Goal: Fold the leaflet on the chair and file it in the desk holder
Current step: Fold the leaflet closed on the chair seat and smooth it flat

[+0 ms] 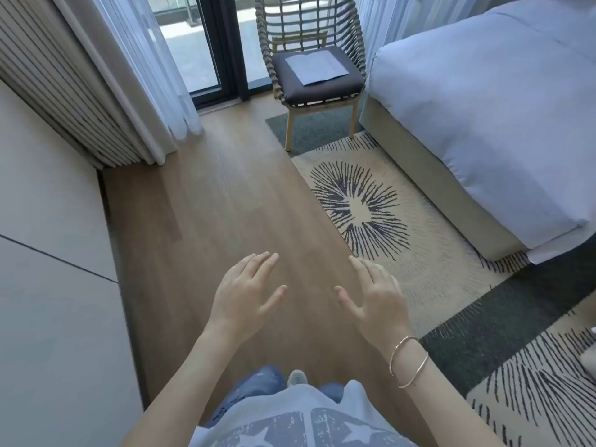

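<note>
Leaflet: pale sheet, lying flat and opened out on the dark seat cushion of the chair, centre crease faintly visible; far centre of the scene, well apart from both hands.

Chair: woven open-lattice back and sides, light wooden legs; stands far centre, in front of a glass door and just left of the bed.

Left hand: near centre, held out over the wooden floor, palm down, fingers spread and released, grasping nothing.

Right hand: near centre, beside the left hand and apart from it, fingers spread and released, grasping nothing. Two thin metal bangles on the wrist.

Bed: right side, covered with a pale duvet, base in beige.

Rug: cream with dark radiating-line motifs and dark grey bands; lies on the floor along the bed, reaching under the chair's right legs.

Curtains: sheer white and heavier beige, left far side, hanging to the floor.

Wall panels: plain grey, near left.

Person: pale printed shirt and blue jeans at the near edge.
</note>
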